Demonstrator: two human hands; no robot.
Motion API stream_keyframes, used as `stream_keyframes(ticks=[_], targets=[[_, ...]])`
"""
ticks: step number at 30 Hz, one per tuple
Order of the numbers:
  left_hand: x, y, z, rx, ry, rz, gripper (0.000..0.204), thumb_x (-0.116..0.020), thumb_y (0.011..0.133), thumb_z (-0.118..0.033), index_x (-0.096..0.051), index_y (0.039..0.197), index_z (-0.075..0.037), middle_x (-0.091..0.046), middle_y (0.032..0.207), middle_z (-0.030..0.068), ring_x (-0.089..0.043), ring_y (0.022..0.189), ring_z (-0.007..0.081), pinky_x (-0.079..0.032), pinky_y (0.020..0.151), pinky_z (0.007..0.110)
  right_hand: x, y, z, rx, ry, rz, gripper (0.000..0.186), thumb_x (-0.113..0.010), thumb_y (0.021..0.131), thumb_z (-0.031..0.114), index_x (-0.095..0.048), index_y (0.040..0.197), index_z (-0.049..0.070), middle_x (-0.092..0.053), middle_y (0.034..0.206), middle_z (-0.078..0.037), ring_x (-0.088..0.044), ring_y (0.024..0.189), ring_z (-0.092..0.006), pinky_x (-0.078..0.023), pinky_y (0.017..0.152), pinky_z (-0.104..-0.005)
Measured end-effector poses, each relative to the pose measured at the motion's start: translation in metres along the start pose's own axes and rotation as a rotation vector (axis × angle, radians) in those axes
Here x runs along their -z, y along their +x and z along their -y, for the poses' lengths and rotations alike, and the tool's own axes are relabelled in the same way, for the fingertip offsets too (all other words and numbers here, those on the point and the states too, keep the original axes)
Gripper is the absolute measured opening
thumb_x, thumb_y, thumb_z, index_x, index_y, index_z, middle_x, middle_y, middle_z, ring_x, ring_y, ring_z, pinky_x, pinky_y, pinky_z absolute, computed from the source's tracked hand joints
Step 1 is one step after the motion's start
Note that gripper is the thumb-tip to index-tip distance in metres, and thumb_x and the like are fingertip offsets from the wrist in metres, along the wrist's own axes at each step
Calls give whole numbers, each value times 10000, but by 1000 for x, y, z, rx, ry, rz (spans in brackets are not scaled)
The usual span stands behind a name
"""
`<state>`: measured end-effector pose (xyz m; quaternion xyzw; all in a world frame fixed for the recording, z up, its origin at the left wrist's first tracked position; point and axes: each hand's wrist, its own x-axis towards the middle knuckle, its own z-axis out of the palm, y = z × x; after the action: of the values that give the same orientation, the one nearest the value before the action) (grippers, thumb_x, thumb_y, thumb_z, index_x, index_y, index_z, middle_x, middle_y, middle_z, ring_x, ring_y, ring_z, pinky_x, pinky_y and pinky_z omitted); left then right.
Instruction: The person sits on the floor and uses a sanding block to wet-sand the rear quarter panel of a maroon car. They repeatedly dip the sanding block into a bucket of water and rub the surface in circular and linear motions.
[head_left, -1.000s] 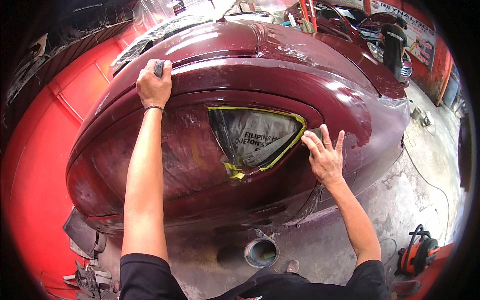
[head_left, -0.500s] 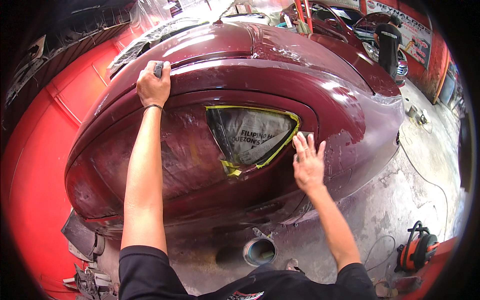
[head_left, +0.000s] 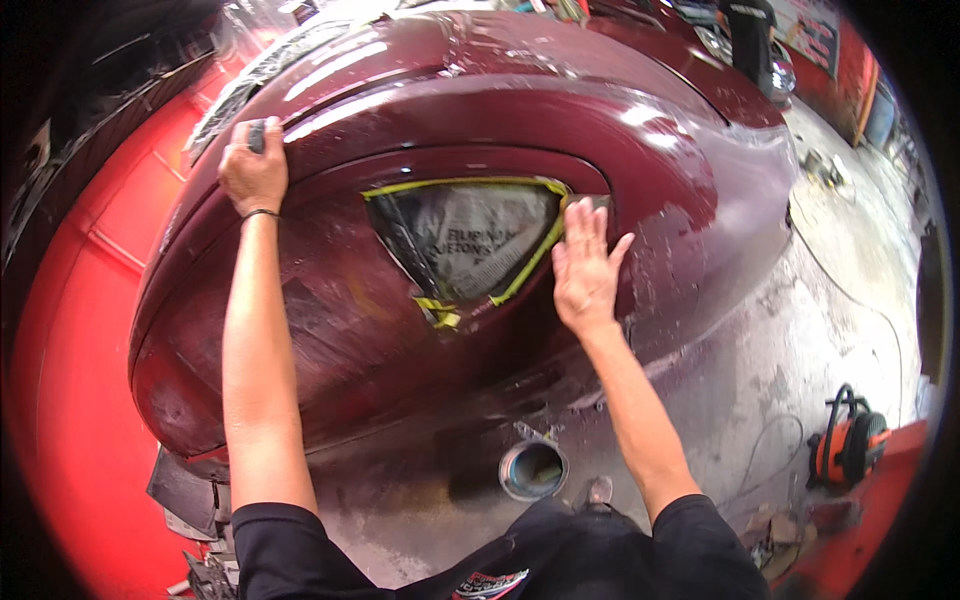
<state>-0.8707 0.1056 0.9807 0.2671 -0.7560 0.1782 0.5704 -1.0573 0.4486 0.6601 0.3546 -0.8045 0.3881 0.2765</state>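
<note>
A maroon car body point(head_left: 480, 105) with dull, patchy paint stretches across the view. At its upper left edge my left hand point(head_left: 252, 178) is closed around a small dark grey block point(head_left: 257, 136) and rests against the roof edge. Lower right, my right hand point(head_left: 588, 275) lies with fingers flat over a grey-brown piece of sandpaper point(head_left: 601, 201), pressing it on the panel beside the rear side window. That window is covered with masking paper point(head_left: 485, 235) and edged by yellow masking tape point(head_left: 525, 274). Most of the sandpaper is hidden under my fingers.
An open bucket point(head_left: 533, 470) stands on the concrete floor close to my feet. At the right are an orange and black machine point(head_left: 848, 440) and a thin cable along the floor. A red wall point(head_left: 70, 330) runs down the left. Another person point(head_left: 748, 40) stands far right by a car.
My right hand has slid slightly up along the panel beside the window, its fingers now flatter. My left hand still grips the block. The whole view has shifted.
</note>
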Motion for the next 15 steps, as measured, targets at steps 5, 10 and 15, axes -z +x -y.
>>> stream_keyframes(ticks=[5, 10, 15], targets=[[1, -7, 17, 18, 56, 55, 422, -709, 984, -531, -791, 1098, -133, -789, 1044, 178, -761, 1003, 394, -581, 862, 501, -4, -132, 1, 103, 9, 239, 667, -528, 1108, 254, -302, 1715, 94, -261, 1794, -108, -183, 1672, -314, 24, 1275, -729], [0, -3, 1, 16, 11, 97, 481, -681, 996, -526, -790, 1221, -115, -789, 1134, 200, -747, 1080, 407, -566, 946, 478, 26, 42, -28, 6, 24, -4, 594, -425, 1151, 296, -305, 1713, 145, -287, 1783, -85, -262, 1640, -340, -126, 1261, -753], [-34, 8, 34, -70, -186, -86, 503, -703, 965, -574, -802, 1107, -102, -792, 1078, 205, -755, 1048, 407, -571, 915, 483, 5, -91, -44, 10, 76, 115, 609, -443, 1146, 243, -284, 1724, 133, -284, 1786, -85, -233, 1654, -324, -82, 1279, -723]])
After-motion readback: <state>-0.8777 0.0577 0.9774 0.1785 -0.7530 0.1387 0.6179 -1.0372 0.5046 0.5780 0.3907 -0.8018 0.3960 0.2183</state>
